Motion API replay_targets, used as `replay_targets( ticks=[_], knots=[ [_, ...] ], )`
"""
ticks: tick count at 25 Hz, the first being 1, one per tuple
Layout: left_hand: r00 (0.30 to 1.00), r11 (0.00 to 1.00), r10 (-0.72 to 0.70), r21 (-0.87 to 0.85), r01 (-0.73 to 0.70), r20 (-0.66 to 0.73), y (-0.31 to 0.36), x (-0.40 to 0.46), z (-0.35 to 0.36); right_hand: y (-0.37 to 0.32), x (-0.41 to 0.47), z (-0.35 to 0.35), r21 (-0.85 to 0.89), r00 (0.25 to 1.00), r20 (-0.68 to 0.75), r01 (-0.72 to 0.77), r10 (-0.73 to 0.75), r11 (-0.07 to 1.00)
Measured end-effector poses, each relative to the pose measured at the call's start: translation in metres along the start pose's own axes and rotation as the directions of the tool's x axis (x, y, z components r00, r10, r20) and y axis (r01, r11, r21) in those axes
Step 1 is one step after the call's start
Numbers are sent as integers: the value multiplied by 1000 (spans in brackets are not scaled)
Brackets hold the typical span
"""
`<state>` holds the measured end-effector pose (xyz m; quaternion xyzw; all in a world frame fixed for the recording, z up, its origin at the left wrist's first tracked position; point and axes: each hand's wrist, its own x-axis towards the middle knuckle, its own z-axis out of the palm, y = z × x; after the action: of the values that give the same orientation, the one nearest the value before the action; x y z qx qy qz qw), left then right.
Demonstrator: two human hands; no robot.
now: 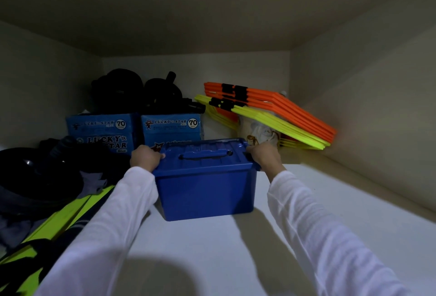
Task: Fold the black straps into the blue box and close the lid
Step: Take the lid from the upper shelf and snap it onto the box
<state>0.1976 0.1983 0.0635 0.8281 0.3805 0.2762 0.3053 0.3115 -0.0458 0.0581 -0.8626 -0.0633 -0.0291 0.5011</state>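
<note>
While the blue box [205, 187] sits mid-frame on the white shelf [236, 243], lid [207, 154] shut, left hand [145, 157] and right hand [265, 155] each clasp its ends. Blue cartons [171, 128] stand just behind; orange and yellow slats [283, 116] lean at right.

Blue cartons [171, 128] read "LUCKY STAR", "70", "Blue".

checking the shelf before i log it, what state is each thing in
blue box: upright on the shelf, lid shut
left hand: gripping the lid's left end
right hand: gripping the lid's right end
orange and yellow panels: stacked, tilted
</note>
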Motion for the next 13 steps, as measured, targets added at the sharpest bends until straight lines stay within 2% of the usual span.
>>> replay_targets(
  ticks=[4,9,13],
  knots=[
    [1000,1000,-13,-11,13,3,1,0,0,-1,-1,0,-78,996,-50,71,-75,994],
    [1000,1000,-16,-25,16,5,1,0,1,-4,-2,-2,-146,990,-44,128,-135,981],
    [1000,999,-17,-38,17,9,-1,2,1,-10,-5,-1,-310,967,-49,222,-249,924]
  ],
)
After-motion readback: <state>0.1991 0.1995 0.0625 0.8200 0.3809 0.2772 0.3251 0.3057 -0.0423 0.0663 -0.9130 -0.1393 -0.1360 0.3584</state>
